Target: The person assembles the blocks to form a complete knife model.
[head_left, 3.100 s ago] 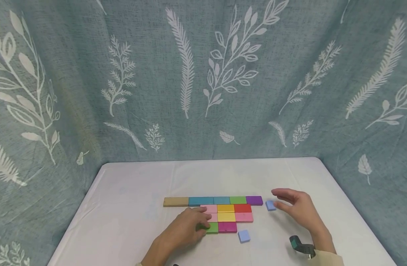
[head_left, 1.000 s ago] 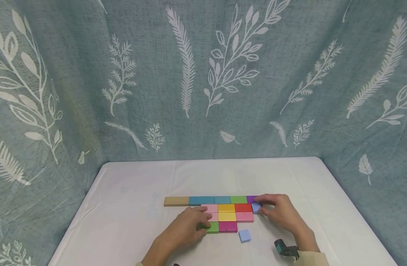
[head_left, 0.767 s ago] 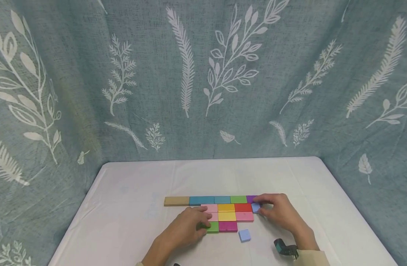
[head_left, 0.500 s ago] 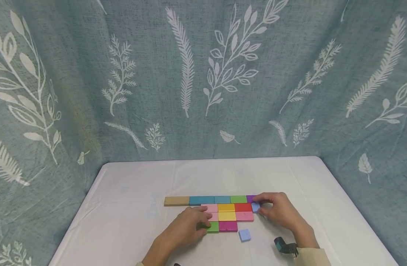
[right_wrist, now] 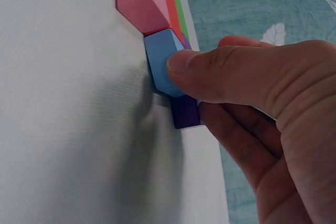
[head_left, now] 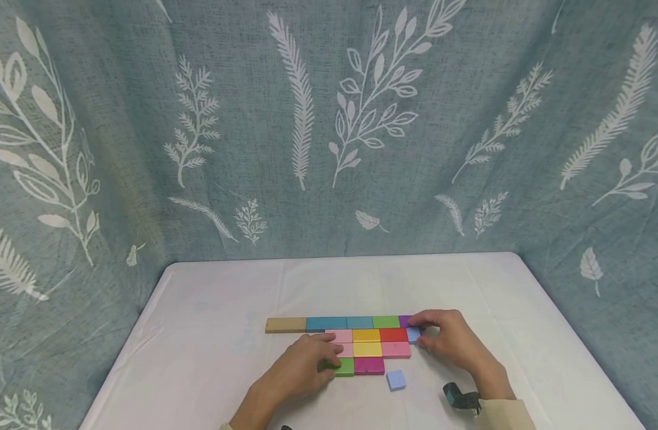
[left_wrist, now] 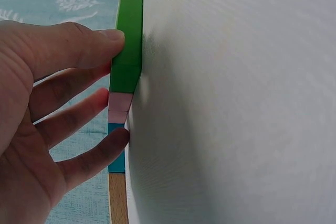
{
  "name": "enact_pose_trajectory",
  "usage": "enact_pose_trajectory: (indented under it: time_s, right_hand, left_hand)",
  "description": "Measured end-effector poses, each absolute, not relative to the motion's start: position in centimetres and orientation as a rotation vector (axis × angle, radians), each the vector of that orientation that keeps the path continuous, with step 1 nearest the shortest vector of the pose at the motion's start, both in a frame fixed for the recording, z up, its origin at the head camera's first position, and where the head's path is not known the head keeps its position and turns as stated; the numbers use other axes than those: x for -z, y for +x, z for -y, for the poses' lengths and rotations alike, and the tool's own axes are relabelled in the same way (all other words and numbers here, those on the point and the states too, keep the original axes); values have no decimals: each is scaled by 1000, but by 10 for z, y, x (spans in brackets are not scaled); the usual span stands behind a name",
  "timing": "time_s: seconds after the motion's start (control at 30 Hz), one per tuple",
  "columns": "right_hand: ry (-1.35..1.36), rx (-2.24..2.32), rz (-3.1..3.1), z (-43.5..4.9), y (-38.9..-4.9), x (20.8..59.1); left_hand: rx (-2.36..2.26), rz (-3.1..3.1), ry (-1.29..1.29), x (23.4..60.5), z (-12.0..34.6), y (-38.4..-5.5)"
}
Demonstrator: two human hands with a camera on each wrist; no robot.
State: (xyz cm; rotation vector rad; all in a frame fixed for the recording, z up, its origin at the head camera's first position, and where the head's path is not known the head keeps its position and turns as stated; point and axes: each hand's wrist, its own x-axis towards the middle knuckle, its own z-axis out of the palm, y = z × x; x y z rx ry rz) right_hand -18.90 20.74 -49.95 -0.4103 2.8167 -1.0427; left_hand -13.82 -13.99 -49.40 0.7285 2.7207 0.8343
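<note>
Flat coloured blocks lie in rows on the table. My left hand (head_left: 302, 367) rests at the rows' left end. In the left wrist view its thumb lies on the green block (left_wrist: 128, 40), and its other fingers are spread along the pink blocks (left_wrist: 119, 107) and a teal block (left_wrist: 116, 162). My right hand (head_left: 455, 340) pinches a small light-blue block (head_left: 413, 335) against the right end of the red block (head_left: 393, 335). Its thumb covers part of that block in the right wrist view; the fingers reach the purple block (right_wrist: 185, 113).
A second light-blue block (head_left: 395, 380) lies apart, near the magenta block (head_left: 369, 366). The back row begins with a wooden block (head_left: 285, 325). A dark wrist device (head_left: 460, 397) sits by the right sleeve. A patterned curtain (head_left: 329, 131) stands behind the white table (head_left: 216, 298).
My right hand has taken hold of the light-blue block, carried it left and set it against the red block. It has since barely moved. My left hand stays in place.
</note>
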Motion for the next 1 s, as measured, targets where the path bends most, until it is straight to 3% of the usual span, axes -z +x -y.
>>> enact_pose_trajectory:
  time_s: [0.6,1.0]
  right_hand:
    - [-434,1137,-2897,-211,-181,504]
    - [-294,1444,-2846,-253,-156,503]
  left_hand:
    - [-832,-2717,740,492,141,-139]
    - [-792,-2715,740,489,140,-139]
